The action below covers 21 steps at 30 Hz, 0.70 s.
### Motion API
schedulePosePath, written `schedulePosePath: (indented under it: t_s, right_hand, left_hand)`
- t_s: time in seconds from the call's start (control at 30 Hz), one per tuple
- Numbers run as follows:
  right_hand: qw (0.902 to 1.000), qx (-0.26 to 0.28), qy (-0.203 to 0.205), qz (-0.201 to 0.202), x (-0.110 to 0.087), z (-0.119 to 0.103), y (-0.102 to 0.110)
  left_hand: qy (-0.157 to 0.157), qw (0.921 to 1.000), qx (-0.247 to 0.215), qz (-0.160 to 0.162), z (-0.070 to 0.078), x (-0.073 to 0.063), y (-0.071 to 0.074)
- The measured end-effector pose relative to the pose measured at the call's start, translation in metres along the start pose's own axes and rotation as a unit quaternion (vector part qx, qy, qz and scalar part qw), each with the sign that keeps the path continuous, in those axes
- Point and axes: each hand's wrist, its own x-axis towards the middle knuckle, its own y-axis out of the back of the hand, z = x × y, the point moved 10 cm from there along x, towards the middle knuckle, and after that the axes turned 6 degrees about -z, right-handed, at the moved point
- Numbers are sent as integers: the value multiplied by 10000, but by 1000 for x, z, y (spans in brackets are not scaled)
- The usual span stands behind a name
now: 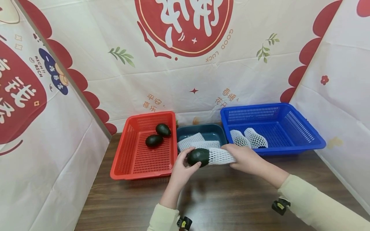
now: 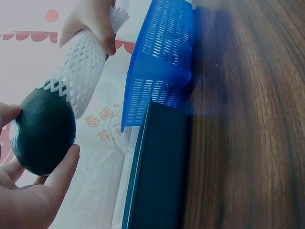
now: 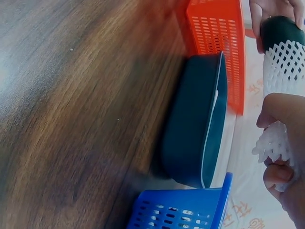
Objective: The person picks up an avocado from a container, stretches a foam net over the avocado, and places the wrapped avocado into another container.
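Observation:
A dark green avocado (image 1: 198, 157) is gripped by my left hand (image 1: 182, 167), thumb on the near side and fingers on the far side. Its right end sits inside the mouth of a white foam net sleeve (image 1: 221, 156). My right hand (image 1: 245, 159) grips the sleeve near its other end, and in the right wrist view the sleeve's tail (image 3: 272, 143) pokes out past the fingers. Both hands hold these above the table, just in front of a dark teal tray (image 1: 212, 129) where more white foam nets (image 1: 196, 141) lie.
On the left, a red basket (image 1: 136, 160) holds two avocados (image 1: 158, 134). A blue basket (image 1: 289, 128) on the right contains two net-wrapped pieces (image 1: 255, 138). Wooden table (image 1: 225, 199) extends in front; printed cloth walls (image 1: 185, 77) enclose the back and sides.

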Motion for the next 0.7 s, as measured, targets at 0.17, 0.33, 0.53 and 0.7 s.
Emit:
schedulePosePath:
  t_s: [0.17,0.33,0.53,0.7]
  right_hand:
    - [9999,68,-55,-89,4,-3,-3]
    - [9999,43,53,-133,8,-10,-4]
    - [9997,67,186,-105,11,-17,-4]
    - [9996,56,172,-202,12,-20,-6]
  left_hand:
    - [53,10000,63,-51,0,-1,-2]
    - [79,9998,62,-148,1,-1,-5]
    - [74,9998,-80,-184,0,0,-8]
    - [147,9998,-105,-96,-3,0,-9]
